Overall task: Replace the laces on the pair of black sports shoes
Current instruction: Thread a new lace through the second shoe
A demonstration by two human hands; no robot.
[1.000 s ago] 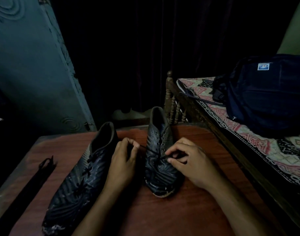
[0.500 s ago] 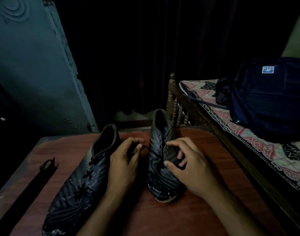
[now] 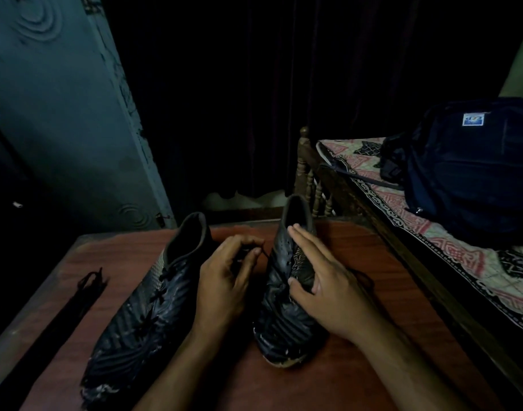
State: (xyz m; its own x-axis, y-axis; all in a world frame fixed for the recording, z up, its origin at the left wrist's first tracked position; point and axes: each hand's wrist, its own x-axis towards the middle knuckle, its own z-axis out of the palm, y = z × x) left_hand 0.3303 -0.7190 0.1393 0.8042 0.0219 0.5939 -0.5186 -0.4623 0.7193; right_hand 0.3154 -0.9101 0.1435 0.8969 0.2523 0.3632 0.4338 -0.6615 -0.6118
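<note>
On the reddish wooden tabletop (image 3: 358, 292) two black sports shoes lie side by side, toes toward the person. Between them, the left hand (image 3: 224, 280) has its fingers curled, pinching a thin black lace (image 3: 264, 253) that runs across to the right shoe (image 3: 284, 292). Laid over that shoe's upper, the right hand (image 3: 328, 286) has its fingers extended and its thumb pressed against the near side, steadying it. Just left of the left hand is the left shoe (image 3: 147, 310), its laces threaded. Well apart, near the tabletop's left edge, lies a bundle of black laces (image 3: 76, 298). To the right stands a bed (image 3: 450, 241) with a patterned cover, carrying a dark blue backpack (image 3: 467, 167).
</note>
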